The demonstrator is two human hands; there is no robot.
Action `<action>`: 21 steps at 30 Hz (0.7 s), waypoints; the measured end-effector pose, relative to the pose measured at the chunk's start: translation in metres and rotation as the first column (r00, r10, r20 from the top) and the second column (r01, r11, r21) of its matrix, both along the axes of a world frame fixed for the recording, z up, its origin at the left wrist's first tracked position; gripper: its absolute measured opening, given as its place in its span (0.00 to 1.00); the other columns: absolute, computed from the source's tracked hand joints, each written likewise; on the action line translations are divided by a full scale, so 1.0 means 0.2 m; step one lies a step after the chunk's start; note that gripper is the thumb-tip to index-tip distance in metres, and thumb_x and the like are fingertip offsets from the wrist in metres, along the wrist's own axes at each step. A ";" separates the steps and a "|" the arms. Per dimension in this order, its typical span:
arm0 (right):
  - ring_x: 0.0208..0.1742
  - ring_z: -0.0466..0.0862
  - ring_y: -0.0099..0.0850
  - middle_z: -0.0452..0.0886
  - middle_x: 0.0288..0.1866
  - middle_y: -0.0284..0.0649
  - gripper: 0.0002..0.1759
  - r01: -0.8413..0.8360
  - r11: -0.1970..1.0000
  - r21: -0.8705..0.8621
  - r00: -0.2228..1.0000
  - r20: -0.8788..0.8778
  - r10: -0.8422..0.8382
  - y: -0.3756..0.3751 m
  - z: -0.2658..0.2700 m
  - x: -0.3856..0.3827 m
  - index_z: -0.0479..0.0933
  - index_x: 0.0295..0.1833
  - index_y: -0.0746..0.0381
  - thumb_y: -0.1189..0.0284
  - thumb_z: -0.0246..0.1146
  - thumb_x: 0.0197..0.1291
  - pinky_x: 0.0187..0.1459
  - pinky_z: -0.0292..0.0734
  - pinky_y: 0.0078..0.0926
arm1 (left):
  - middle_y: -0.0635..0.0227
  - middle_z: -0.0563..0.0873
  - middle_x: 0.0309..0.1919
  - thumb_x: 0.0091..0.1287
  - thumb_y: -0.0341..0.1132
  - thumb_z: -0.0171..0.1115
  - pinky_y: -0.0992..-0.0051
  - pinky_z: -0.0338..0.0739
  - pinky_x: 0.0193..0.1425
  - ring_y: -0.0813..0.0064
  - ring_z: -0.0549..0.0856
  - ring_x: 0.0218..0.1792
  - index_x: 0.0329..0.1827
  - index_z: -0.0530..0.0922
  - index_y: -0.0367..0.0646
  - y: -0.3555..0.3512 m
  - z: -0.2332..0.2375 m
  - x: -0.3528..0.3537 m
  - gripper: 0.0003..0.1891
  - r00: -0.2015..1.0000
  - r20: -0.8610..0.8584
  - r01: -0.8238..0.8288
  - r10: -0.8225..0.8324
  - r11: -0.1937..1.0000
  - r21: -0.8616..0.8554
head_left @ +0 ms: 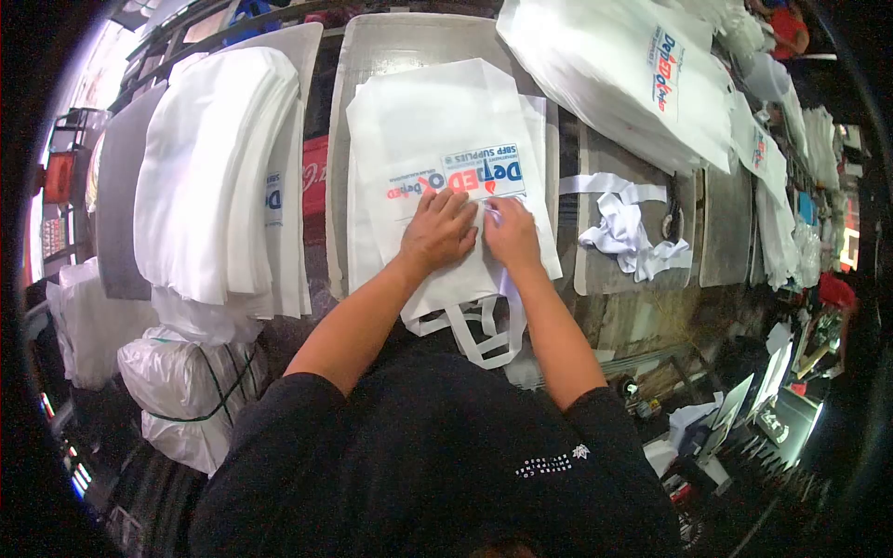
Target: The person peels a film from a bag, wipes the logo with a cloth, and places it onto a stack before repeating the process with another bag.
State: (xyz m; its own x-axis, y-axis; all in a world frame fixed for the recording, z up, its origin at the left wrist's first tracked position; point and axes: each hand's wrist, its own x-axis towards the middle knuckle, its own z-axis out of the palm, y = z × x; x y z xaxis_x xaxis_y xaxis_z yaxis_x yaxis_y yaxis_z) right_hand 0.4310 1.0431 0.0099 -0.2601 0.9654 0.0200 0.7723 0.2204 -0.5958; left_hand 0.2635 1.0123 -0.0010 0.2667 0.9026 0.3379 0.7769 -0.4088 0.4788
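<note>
A white cloth tote bag [437,112] with red and blue print lies on top of other white bags on a grey board [391,42]. Its printing reads upside down from where I stand. My left hand [439,230] rests palm down on the bag just below the print, fingers stretched out. Close beside it, my right hand [512,234] has its fingers curled and pressed together at the print's lower edge; whatever they pinch, if anything, is too small to name. White strap handles [484,346] hang toward me beneath my forearms.
Stacks of white bags lie to the left [200,177] and upper right [614,70]. A tangle of white strips [628,228] sits on the right-hand board. Below left is a tied plastic-wrapped bundle [186,391]. At the far right edge, another person's red sleeve [837,290] shows.
</note>
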 end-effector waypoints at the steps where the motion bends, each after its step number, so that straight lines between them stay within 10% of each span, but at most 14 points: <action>1: 0.48 0.81 0.51 0.80 0.45 0.51 0.08 0.033 0.999 0.023 0.999 -0.033 -0.033 -0.01 -0.01 0.02 0.82 0.43 0.61 0.74 0.62 0.60 0.52 0.78 0.45 | 0.59 0.78 0.54 0.55 0.39 0.67 0.54 0.67 0.65 0.56 0.75 0.59 0.52 0.80 0.44 0.00 0.00 0.00 0.21 1.000 0.003 -0.009 0.009 1.000 -0.002; 21: 0.42 0.80 0.48 0.78 0.37 0.48 0.07 -0.124 0.970 0.207 0.987 0.125 0.099 0.12 0.00 0.02 0.80 0.41 0.62 0.76 0.59 0.59 0.44 0.76 0.44 | 0.61 0.78 0.53 0.53 0.40 0.69 0.57 0.69 0.64 0.59 0.76 0.59 0.48 0.81 0.43 0.00 -0.01 -0.01 0.20 1.000 0.026 -0.013 0.012 0.999 0.038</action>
State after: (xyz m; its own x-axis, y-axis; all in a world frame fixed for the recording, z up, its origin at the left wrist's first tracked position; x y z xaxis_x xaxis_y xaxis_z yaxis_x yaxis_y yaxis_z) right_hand 0.4352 1.0677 0.0092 -0.3780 0.9067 0.1870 0.7952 0.4215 -0.4359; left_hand 0.2609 1.0120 -0.0035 0.2460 0.8922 0.3787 0.7695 -0.4173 0.4834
